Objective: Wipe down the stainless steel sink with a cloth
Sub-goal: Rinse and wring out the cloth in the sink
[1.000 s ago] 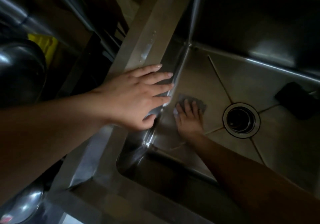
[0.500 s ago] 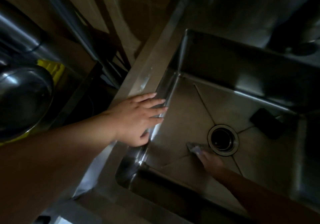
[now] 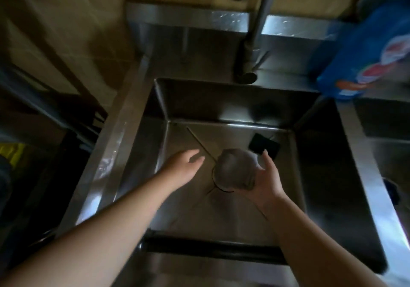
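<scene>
At the far left, dim shelving and something yellow [image 3: 13, 153] sat in shadow beside the sink's left rim [image 3: 115, 151]. A second before, the left hand [image 3: 184, 167] had been pressed flat on that rim as a brace; now it had left the rim and hung over the basin floor, fingers [image 3: 195, 156] released and loosely spread, grasping nothing.

In the middle, the cloth [image 3: 238, 169] had also changed place. Half a second earlier it had been flattened under the right hand against the sink floor near the drain; now it was lifted clear of the steel and held above the drain [image 3: 219, 187], hiding most of it. The cloth looked grey, thin and crumpled into a loose, rounded bundle, probably damp, though the light was too poor to be sure.

The right hand [image 3: 265, 181] was turned palm up, its fingers [image 3: 267, 161] curled around the cloth's right edge and cupping it from below. With both hands off the metal, the wiping had paused; most likely the person was about to refold or regather the cloth with the left hand before another pass. The floor creases and walls showed no clear streaks, so how much was already clean could not be judged.

Further right, a dark flat object [image 3: 264, 145] lay in the back corner of the basin floor. The faucet [image 3: 255, 31] rose behind, and a blue package [image 3: 366, 51] stood on the surface at the far right.
</scene>
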Tool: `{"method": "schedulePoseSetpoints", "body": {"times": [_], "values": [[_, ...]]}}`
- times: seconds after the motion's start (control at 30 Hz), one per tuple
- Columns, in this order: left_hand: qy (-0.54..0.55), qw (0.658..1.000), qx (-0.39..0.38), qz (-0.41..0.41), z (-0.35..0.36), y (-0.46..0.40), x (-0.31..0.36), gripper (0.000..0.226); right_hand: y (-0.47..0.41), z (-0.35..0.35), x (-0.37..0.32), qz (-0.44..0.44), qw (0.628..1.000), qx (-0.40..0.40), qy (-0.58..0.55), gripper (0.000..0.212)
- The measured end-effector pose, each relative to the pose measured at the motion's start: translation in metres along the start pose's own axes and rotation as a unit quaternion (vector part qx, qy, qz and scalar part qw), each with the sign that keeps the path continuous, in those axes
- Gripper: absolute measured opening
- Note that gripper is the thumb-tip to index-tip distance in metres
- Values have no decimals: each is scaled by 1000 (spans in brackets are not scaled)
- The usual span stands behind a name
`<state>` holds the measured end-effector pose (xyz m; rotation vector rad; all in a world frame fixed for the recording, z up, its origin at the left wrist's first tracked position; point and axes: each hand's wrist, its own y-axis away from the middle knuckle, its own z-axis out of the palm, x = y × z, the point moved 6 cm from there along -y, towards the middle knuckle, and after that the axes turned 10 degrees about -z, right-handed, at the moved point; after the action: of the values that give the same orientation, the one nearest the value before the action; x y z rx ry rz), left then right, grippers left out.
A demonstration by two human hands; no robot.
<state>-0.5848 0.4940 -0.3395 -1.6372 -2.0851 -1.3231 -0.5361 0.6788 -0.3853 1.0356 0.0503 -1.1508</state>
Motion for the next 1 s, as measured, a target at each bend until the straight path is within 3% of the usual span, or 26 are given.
{"method": "schedulePoseSetpoints", "body": {"times": [0.07,0.13,0.17,0.23,0.4,0.5,0.6,0.77,0.87,1.0], "values": [[179,972,-82,-130,33,-4,4,44,10,1,-9,-9,1000,-10,-4,57],[365,885,-185,-223,62,0,13,46,18,5,-18,-8,1000,-13,2,50],[416,850,-217,-239,71,5,20,50,21,7,-22,-6,1000,-12,14,47],[439,835,-241,-228,78,6,31,54,24,8,-29,-1,998,5,57,46],[388,885,-183,-183,72,8,61,34,13,4,-45,-58,977,56,198,49],[366,902,-170,-153,73,11,78,35,3,16,-44,-88,961,20,260,48],[342,913,-169,-141,81,6,86,37,-13,18,-33,-83,965,-8,247,42],[281,939,-152,-125,72,-8,80,48,-43,4,-22,-9,996,14,91,27],[246,954,-108,-131,50,-23,62,49,-55,-3,-19,20,992,71,107,13],[196,968,-55,-145,24,-34,31,47,-66,-6,-26,27,978,85,191,29]]}}
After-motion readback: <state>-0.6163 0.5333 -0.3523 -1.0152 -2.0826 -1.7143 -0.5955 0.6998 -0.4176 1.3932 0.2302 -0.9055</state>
